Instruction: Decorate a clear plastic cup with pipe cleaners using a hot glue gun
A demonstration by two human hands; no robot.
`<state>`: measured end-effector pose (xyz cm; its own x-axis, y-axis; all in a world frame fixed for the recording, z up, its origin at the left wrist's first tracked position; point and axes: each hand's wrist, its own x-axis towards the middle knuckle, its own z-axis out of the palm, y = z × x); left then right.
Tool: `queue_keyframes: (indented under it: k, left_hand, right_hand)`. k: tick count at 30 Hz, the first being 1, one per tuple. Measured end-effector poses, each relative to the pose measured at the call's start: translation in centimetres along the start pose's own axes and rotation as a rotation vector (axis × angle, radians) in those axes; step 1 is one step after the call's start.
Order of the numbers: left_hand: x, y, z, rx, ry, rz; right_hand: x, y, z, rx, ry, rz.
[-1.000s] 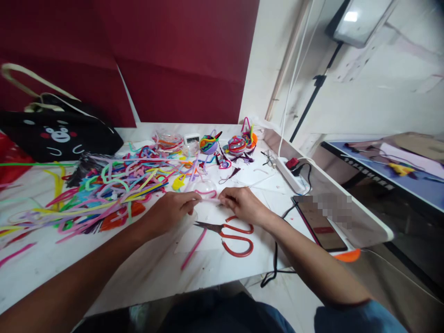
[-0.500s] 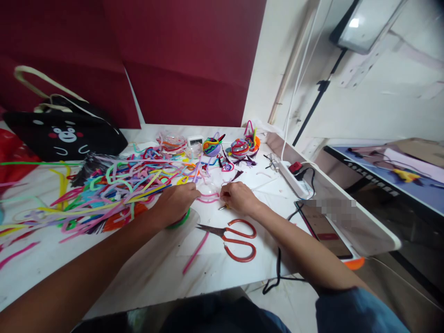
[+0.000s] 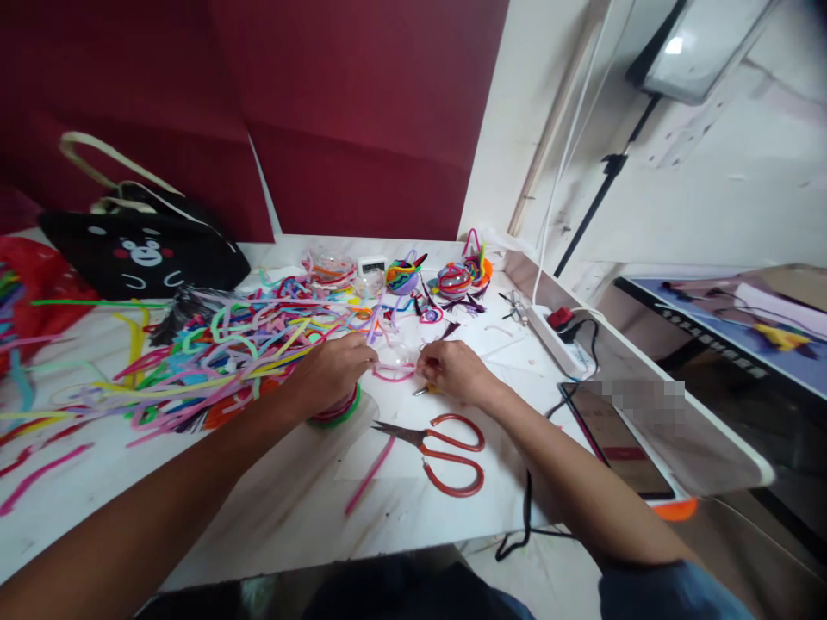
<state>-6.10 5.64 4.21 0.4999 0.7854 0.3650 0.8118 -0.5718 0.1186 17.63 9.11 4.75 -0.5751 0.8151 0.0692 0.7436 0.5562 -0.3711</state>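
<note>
My left hand [image 3: 341, 368] pinches the left end of a pink pipe cleaner [image 3: 394, 377], which curves in front of a clear round ball [image 3: 395, 355]. My right hand [image 3: 452, 368] has its fingers closed at the other side, on the pink pipe cleaner's right end. Beneath my left wrist lies a disc wound in red and green [image 3: 337, 412]. Open scissors with orange handles [image 3: 423, 437] lie nearer to me, beside a loose pink piece [image 3: 369, 475]. A small metal-tipped tool [image 3: 423, 391] is partly under my right hand.
A heap of coloured pipe cleaners [image 3: 239, 344] spreads over the left. Wrapped balls [image 3: 454, 280] stand at the back, and a black bag [image 3: 146, 254] leans behind the heap. A power strip [image 3: 563, 344] and a phone [image 3: 617, 439] lie on the right.
The whole view has shifted slightly, so things appear farther right. Both hands remain at the ball, with the pink pipe cleaner curving a little lower in front of it.
</note>
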Motion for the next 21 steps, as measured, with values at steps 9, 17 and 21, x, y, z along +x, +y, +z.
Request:
queue_keyframes:
  k: [9,17,21]
  left_hand:
    - [-2.0,0.3,-1.0,-0.022,0.135,-0.043]
    - [-3.7,0.7,-1.6,-0.033,0.257,-0.056]
    - [-4.0,0.7,-1.9,-0.074,0.245,-0.098]
  right_hand:
    - [-1.2,0.0,-0.1,0.159,0.12,-0.07]
    - [-2.7,-0.9,-0.6,0.257,0.086,-0.153]
    - [-3.1,-1.3,-0.8,0.234,0.08,-0.131]
